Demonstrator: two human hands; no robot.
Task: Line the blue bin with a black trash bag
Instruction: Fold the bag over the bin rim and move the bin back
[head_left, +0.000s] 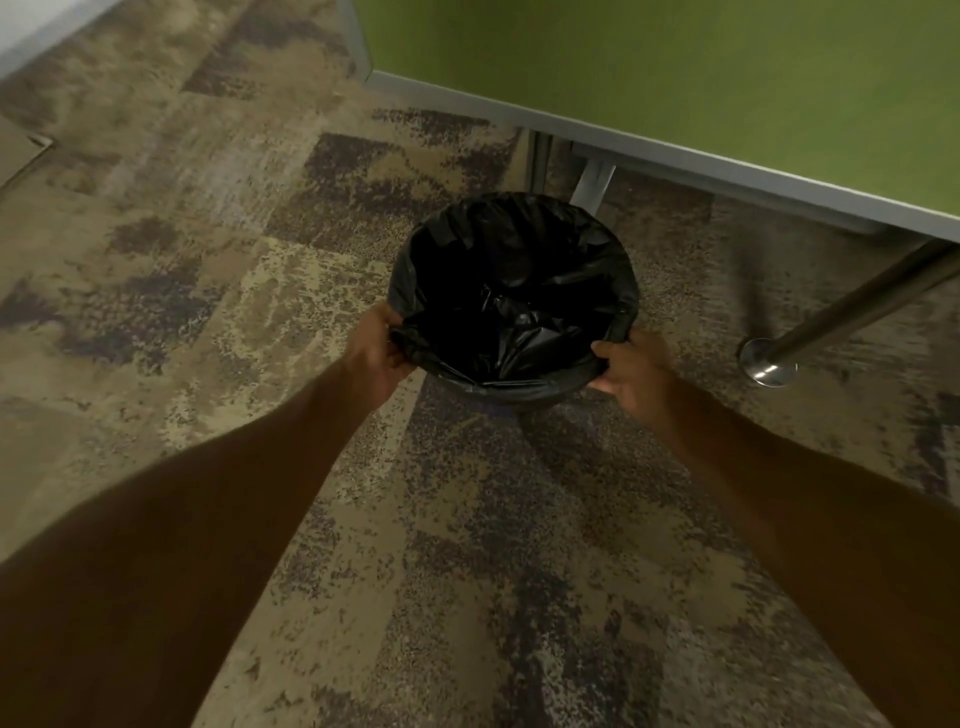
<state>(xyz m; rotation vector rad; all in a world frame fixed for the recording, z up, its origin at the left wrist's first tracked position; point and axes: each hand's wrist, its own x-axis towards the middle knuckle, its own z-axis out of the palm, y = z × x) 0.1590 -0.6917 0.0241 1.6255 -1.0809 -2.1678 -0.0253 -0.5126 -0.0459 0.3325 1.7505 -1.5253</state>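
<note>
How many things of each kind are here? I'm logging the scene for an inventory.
Black plastic trash bag over the bin: 1
Bare hands, left hand and right hand, gripping the bag's edge: 2
Shiny round metal table leg: 1
Total: 4

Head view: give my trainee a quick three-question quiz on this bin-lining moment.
1. True or false: the black trash bag is folded over the bin's rim.
2. Which hand grips the bag's edge? A) left hand only B) right hand only C) both
3. Fill in: the bin stands on the ____.

Key: 1 true; 2 C; 3 carpet.
</note>
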